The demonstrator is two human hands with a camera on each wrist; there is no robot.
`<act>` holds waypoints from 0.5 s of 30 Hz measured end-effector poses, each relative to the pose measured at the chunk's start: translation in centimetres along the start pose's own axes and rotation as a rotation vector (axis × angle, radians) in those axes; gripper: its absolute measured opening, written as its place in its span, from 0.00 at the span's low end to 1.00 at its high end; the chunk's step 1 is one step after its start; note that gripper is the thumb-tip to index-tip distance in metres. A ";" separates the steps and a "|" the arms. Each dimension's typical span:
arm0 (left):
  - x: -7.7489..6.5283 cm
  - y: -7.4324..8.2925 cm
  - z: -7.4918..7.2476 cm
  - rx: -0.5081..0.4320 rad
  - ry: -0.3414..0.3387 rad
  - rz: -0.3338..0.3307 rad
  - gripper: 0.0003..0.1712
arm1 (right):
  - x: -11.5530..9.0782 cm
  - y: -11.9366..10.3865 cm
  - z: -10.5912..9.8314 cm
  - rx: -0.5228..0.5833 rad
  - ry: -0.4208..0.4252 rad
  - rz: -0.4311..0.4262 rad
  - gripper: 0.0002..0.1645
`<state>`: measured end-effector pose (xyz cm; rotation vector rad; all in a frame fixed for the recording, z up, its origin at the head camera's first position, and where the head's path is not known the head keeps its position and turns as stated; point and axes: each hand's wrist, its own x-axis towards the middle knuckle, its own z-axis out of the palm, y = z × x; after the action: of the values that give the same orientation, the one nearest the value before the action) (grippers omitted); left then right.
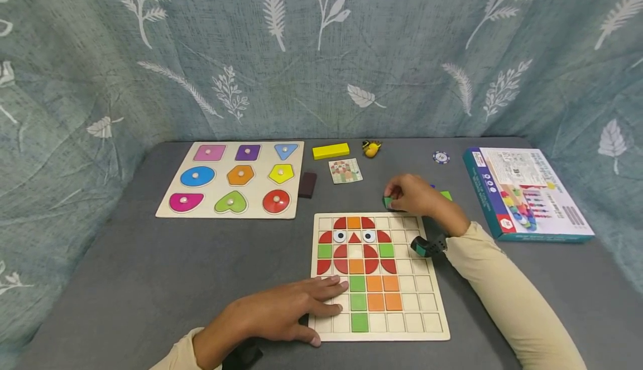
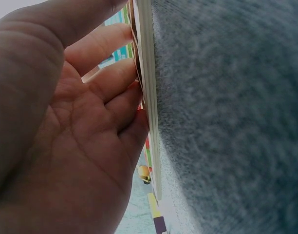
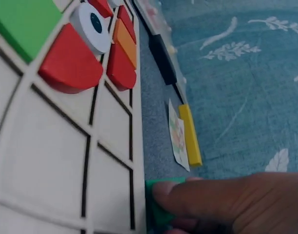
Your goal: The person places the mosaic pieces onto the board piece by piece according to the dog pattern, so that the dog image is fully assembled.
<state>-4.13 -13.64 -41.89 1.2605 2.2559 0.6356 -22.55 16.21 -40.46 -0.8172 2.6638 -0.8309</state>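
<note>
A wooden grid board (image 1: 424,302) bears red, orange and green tiles and two eye discs laid out as a figure. Across its lower left corner rests my left hand (image 1: 281,310), fingers stretched over the squares and thumb at the near edge. In the left wrist view the fingertips (image 2: 127,73) lie along the board's edge. Just past the far edge, my right hand (image 1: 409,196) pinches a green tile (image 1: 387,202) between thumb and finger. The right wrist view shows that green tile (image 3: 161,207) beside the board's rim, partly covered by the thumb.
A shape puzzle board (image 1: 256,191) lies at the left. Behind are a dark brown block (image 1: 307,185), yellow block (image 1: 330,151), picture card (image 1: 345,171), small yellow toy (image 1: 371,148) and poker chip (image 1: 441,157). Another green tile (image 1: 446,195) lies behind the right wrist, near a box (image 1: 527,194).
</note>
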 end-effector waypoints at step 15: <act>0.1 -0.1 0.0 0.001 0.005 -0.010 0.34 | -3.5 -0.3 -0.7 0.038 -0.025 -0.087 0.05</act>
<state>-4.17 -13.61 -41.97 1.2480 2.2656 0.6350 -19.85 18.30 -39.51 -0.9341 2.5990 -0.8834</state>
